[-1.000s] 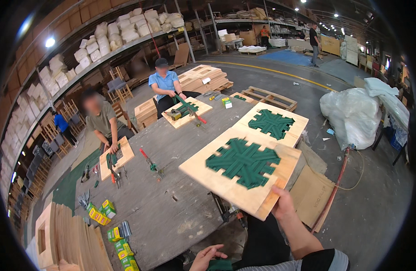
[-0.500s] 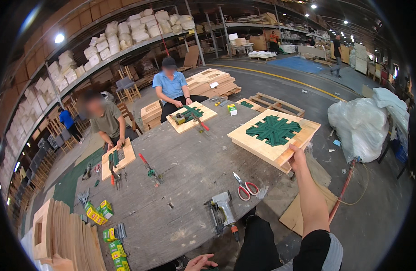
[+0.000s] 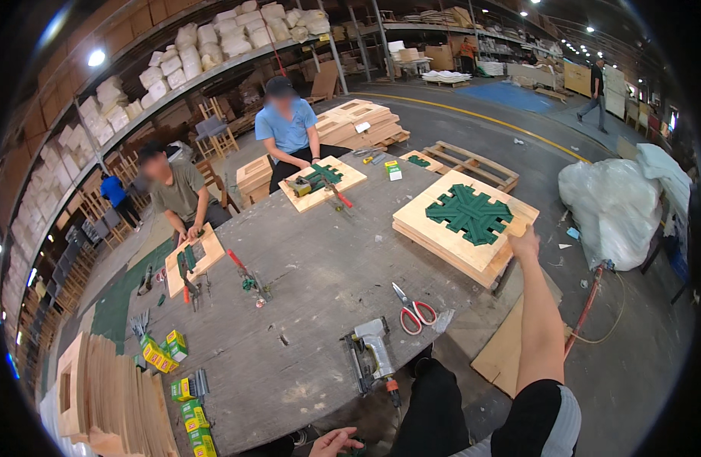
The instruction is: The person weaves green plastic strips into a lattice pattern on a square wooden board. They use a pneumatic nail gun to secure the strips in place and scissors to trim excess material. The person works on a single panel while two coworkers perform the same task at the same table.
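My right hand (image 3: 525, 241) is closed on the right edge of a square pale wooden panel (image 3: 497, 257). Dark green woven webbing (image 3: 470, 215) crosses the middle of that panel, which tops a stack of wooden panels at the table's right end. Low at the front edge, my left hand (image 3: 335, 442) has its fingers bent, with something dark green by the fingertips that I cannot make out. Between the hands lie a pneumatic staple gun (image 3: 375, 349) and red-handled scissors (image 3: 414, 312) on the grey table (image 3: 328, 266).
Two people sit across the table beside webbed panels (image 3: 320, 185). Green and yellow boxes (image 3: 194, 415) stand near stacked wooden frames (image 3: 130, 396) at the left. Red-handled pliers (image 3: 248, 276) lie mid-table. Beyond the right end are a pallet (image 3: 472, 164) and plastic-wrapped bundle (image 3: 605, 209).
My right hand and the top panel have moved farther away, and the panel now sits squarer over the stack. My left hand stays low. In the background a walking person has moved right.
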A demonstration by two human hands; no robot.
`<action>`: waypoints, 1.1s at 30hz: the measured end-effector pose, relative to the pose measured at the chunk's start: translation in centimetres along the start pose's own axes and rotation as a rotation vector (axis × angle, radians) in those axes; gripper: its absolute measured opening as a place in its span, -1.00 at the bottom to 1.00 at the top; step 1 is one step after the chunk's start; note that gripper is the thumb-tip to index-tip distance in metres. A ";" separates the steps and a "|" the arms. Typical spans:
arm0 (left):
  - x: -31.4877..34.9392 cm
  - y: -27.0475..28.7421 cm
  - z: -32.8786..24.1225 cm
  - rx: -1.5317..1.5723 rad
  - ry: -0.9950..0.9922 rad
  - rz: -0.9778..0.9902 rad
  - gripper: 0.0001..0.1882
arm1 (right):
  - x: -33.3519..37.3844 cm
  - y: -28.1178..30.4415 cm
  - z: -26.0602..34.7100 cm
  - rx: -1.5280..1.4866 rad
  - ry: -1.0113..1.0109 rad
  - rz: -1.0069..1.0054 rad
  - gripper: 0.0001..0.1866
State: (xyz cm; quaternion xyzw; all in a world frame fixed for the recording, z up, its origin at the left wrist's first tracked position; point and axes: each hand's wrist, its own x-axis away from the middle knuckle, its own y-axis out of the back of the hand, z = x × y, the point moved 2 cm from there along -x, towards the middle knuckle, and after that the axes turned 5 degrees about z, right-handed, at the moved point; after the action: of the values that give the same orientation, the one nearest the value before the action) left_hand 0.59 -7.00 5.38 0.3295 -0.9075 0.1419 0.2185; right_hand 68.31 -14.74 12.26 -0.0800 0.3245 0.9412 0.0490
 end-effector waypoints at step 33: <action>20.3 24.5 -12.1 -1.264 -0.674 -1.283 -0.52 | 63.9 -10.2 9.7 -0.474 0.612 1.596 -0.68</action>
State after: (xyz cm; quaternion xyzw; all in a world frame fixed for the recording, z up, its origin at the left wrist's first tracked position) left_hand -25.90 5.18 23.03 0.6082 -0.4783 -0.6221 0.1196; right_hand 5.82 1.85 2.02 -0.0860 0.0790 0.6747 -0.7288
